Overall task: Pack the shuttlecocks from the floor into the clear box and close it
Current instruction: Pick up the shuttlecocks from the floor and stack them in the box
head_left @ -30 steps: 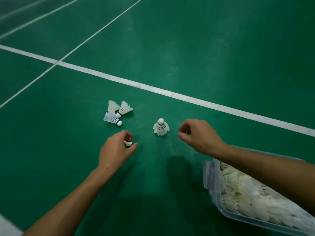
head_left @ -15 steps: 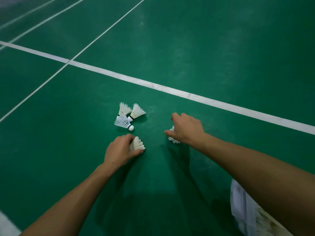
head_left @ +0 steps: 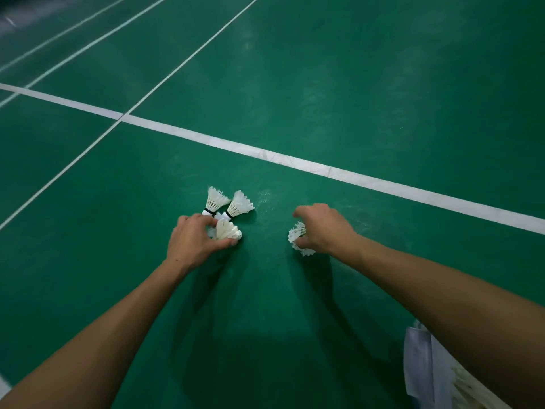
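Note:
My left hand (head_left: 194,242) holds a white shuttlecock (head_left: 227,230) low over the green floor, fingers curled round it, and reaches among more shuttlecocks. Two of them (head_left: 215,201) (head_left: 239,203) lie just beyond its fingertips, and a third is mostly hidden under the fingers. My right hand (head_left: 323,228) grips another white shuttlecock (head_left: 298,234), its feathers poking out below the fingers. A corner of the clear box (head_left: 424,367), with shuttlecocks inside, shows at the bottom right behind my right forearm.
White court lines (head_left: 295,160) cross the green floor beyond the hands. A thinner line (head_left: 88,149) runs diagonally at the left. Open green floor (head_left: 265,320) lies between my forearms.
My left hand, still holding its shuttlecock, has moved forward to the cluster of three. My right hand has lifted the upright shuttlecock it closed on. The box has slid further out of view.

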